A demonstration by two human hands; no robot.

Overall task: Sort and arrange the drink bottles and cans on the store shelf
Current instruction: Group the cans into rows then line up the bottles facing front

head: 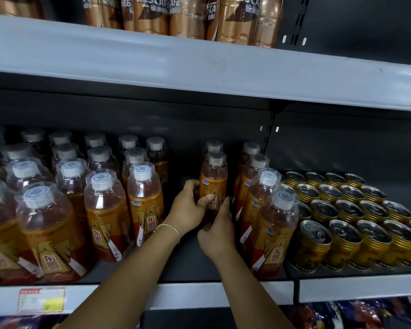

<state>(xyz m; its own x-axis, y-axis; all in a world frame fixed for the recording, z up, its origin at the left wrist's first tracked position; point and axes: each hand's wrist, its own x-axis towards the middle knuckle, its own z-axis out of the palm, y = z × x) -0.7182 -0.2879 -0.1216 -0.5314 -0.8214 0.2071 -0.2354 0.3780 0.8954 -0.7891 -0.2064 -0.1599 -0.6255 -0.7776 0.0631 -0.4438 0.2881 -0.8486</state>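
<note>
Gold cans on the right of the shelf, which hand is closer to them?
Right. The right hand holds the middle bottle on the side facing the gold cans, with one bottle row between; the left hand grips that bottle's opposite side, farther away.

- bottles [107, 210]: about two dozen, left of the cans [349, 210]
- cans: about twenty
- coffee bottles [150, 15]: roughly nine, above the cans
</note>
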